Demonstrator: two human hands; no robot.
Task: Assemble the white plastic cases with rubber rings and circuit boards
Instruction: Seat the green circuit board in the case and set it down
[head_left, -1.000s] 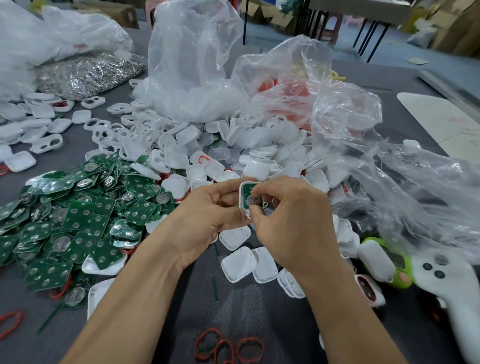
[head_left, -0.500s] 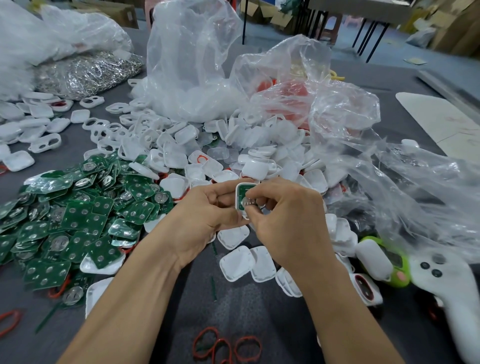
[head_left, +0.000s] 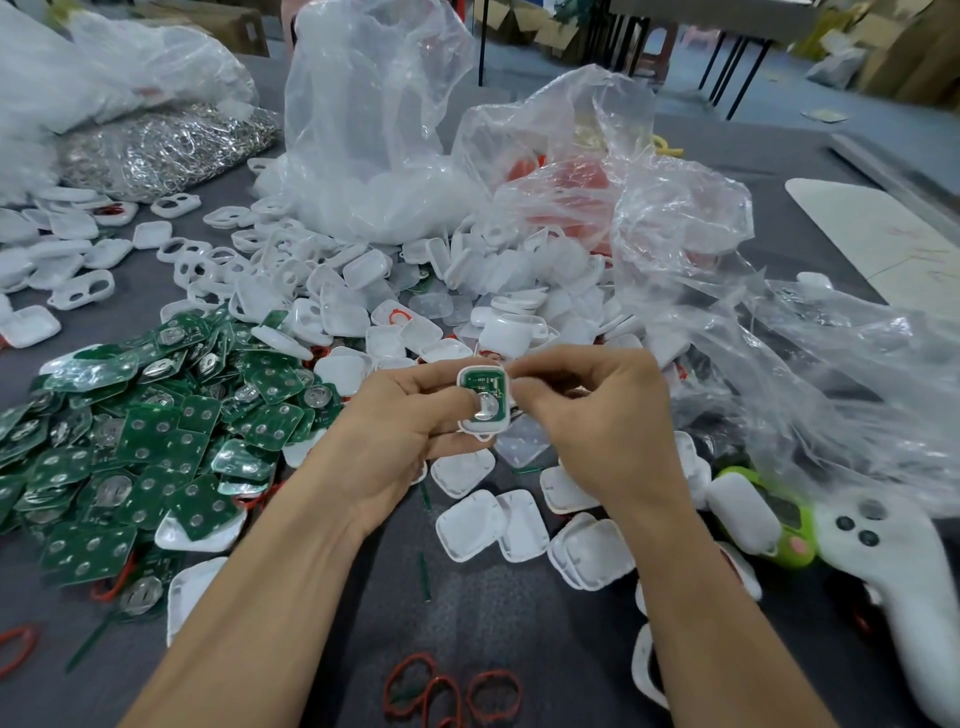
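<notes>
At frame centre, the right hand (head_left: 597, 421) has slid its fingertips off the green circuit board (head_left: 485, 382) and now pinches the right edge of the small white plastic case (head_left: 480, 427), which the left hand (head_left: 395, 431) grips. The board looks seated, ready for closing.

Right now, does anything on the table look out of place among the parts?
Yes. A white controller with dark buttons and a green gadget beside it lie at the right of the table; neither resembles the assembly parts. The white case, held by the left hand and right hand, looks normal.
</notes>
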